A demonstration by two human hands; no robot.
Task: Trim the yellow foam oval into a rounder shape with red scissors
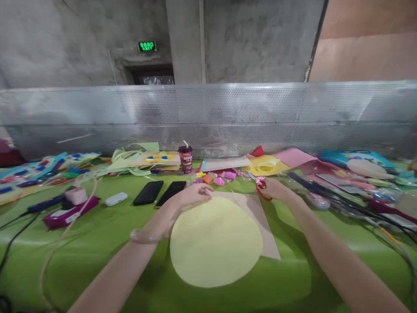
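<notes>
Left hand (pixel 192 194) rests on the far edge of the pale yellow paper disc (pixel 215 243), grip loosely spread. The disc lies on a beige sheet (pixel 265 234) mid green-covered worktop (pixel 97 243). Right hand (pixel 273 189) has its grip closed through red-handled scissors (pixel 260 190).

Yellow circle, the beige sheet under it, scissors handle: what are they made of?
The yellow circle looks like thin felt or craft foam: matte, no glare; paper not ruled out. The beige sheet under it: paper or thin card, flat, matte. The scissors in the right hand: red handle loops look plastic; blades too small to tell.
</notes>
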